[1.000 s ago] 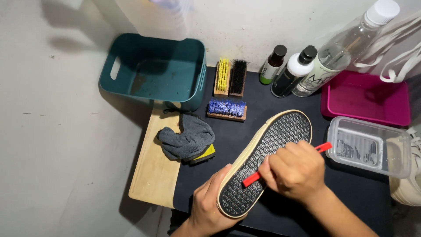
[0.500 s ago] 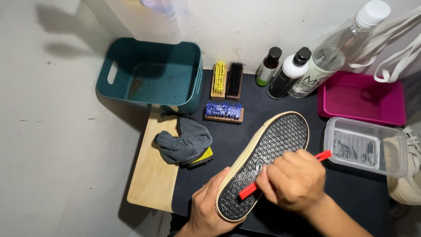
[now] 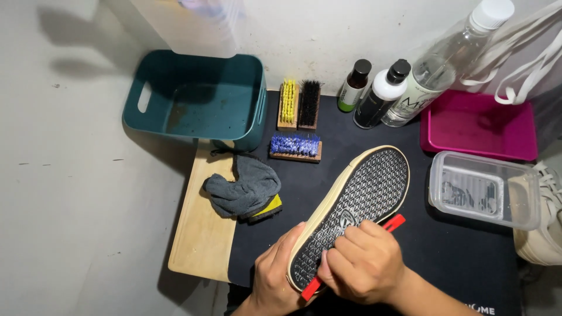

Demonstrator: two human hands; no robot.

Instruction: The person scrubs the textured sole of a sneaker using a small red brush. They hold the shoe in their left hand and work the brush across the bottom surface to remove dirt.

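A person's left hand (image 3: 274,280) grips the heel end of a shoe (image 3: 351,212) turned sole-up over a black mat (image 3: 468,257). Their right hand (image 3: 362,264) is closed around a red-handled brush (image 3: 393,223), pressed against the dark patterned sole. A grey cloth (image 3: 241,186) lies on a wooden board (image 3: 202,240) to the left. A teal tub (image 3: 196,96) stands behind it.

upturned shoe (image 3: 357,205), red brush (image 3: 393,223) across sole

black mat (image 3: 410,257), brushes (image 3: 295,145), bottles (image 3: 380,93), trays (image 3: 477,124)
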